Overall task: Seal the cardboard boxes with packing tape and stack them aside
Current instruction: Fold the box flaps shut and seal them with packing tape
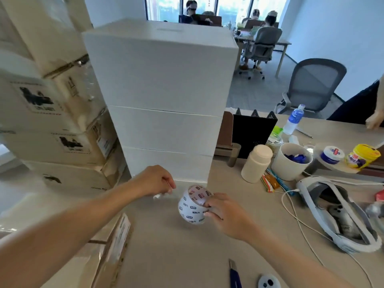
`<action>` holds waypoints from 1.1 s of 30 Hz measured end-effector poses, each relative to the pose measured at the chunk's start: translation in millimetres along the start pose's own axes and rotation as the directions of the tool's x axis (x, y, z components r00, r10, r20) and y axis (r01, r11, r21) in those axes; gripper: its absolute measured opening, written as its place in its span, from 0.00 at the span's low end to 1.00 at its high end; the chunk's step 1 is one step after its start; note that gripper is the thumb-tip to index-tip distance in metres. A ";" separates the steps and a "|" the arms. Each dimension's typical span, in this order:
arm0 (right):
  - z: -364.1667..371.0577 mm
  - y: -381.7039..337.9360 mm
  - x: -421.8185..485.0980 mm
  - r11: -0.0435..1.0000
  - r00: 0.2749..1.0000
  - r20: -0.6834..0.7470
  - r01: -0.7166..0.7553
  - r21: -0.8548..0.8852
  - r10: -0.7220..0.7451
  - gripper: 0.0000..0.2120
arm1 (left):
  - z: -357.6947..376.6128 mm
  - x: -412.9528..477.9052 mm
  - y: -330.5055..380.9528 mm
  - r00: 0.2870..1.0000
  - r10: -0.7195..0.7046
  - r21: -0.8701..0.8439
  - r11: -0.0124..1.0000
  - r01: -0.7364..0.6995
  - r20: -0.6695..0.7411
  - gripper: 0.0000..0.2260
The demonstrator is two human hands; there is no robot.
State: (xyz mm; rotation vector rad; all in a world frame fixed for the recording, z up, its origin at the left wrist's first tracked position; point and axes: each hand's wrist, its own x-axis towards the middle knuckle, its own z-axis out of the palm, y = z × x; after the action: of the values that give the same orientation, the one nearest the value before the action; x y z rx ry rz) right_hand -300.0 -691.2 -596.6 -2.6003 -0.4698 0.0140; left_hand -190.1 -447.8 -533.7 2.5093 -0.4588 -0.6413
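Observation:
Three white cardboard boxes [166, 129] stand stacked on the beige table, straight ahead of me. In front of the stack, my right hand [225, 215] grips a roll of packing tape [192, 208] printed with small labels, held just above the tabletop. My left hand [154, 180] is to the left of the roll with fingers curled, pinching the clear free end of the tape pulled out from the roll.
Brown printed cartons [52, 125] are piled at the left. A blue utility knife [234, 275] lies near the front edge. A white bottle [256, 163], cup [291, 161], jars, cables and a headset [336, 215] crowd the right. Another person's hand [375, 121] rests at far right.

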 end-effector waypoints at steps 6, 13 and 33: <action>-2.1 -76.4 60.6 0.992 0.991 -0.072 0.115 0.044 -0.112 0.12 | -78.5 -70.7 -46.5 0.983 -0.056 -0.021 0.998 0.053 -0.175 0.12; 21.7 -186.8 105.8 0.957 0.977 -0.042 0.215 0.195 -0.211 0.08 | -139.9 -150.5 -137.4 0.989 -0.089 -0.126 0.989 0.074 -0.121 0.08; 176.8 -328.8 175.0 0.860 0.987 0.149 -0.127 0.495 0.060 0.07 | -146.8 -192.2 -390.8 0.918 -0.012 -0.762 0.553 0.335 0.395 0.16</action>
State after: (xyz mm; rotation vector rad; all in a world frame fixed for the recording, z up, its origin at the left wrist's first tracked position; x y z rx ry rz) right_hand -259.4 -281.1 -583.1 -2.1063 -0.3277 0.3013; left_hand -198.4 10.5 -568.2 1.5265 0.0272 -1.0905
